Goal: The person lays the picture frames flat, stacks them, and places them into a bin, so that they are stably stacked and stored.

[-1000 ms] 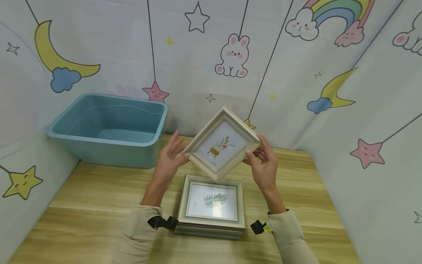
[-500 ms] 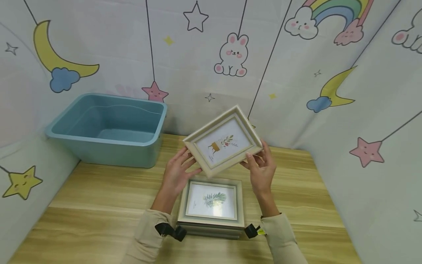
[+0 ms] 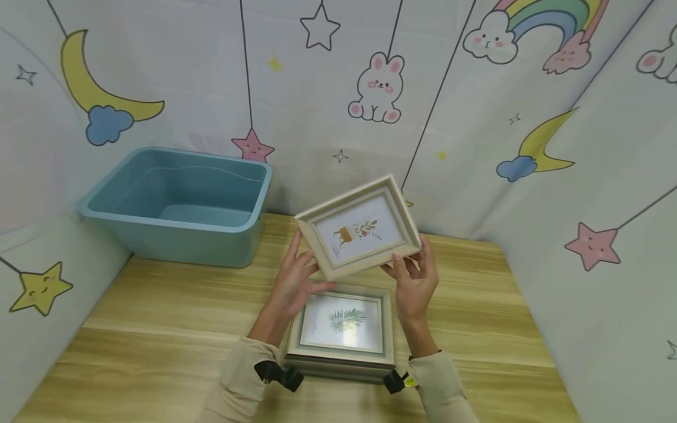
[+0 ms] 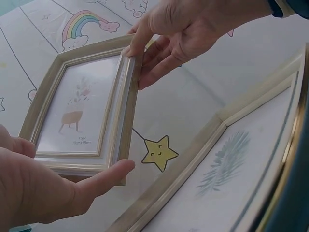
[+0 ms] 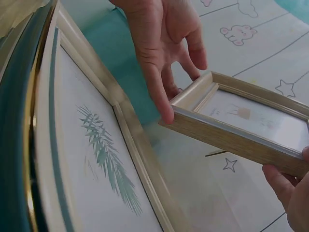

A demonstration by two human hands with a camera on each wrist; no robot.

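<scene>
A cream picture frame (image 3: 362,230) with a brown pot of flowers printed on its sheet is held tilted in the air. My right hand (image 3: 415,288) grips its lower right edge, thumb on the front and fingers behind. My left hand (image 3: 290,288) holds its left short end, the thumb at the bottom corner and the fingers spread along the edge, as the right wrist view also shows. Below lies a second picture frame (image 3: 344,322) with a green palm leaf print, on top of a stack. Part of its upper left is hidden by the left hand.
A blue-green plastic tub (image 3: 180,232) stands at the back left of the wooden table (image 3: 174,311). A white cloth backdrop (image 3: 307,100) with cartoon prints rises behind the table and on both sides. Black wrist cameras (image 3: 277,376) sit near the stack's front.
The held picture frame has turned clockwise from a diamond pose to a nearly level tilt. My left hand has moved right and down along its left end. The stack stays put.
</scene>
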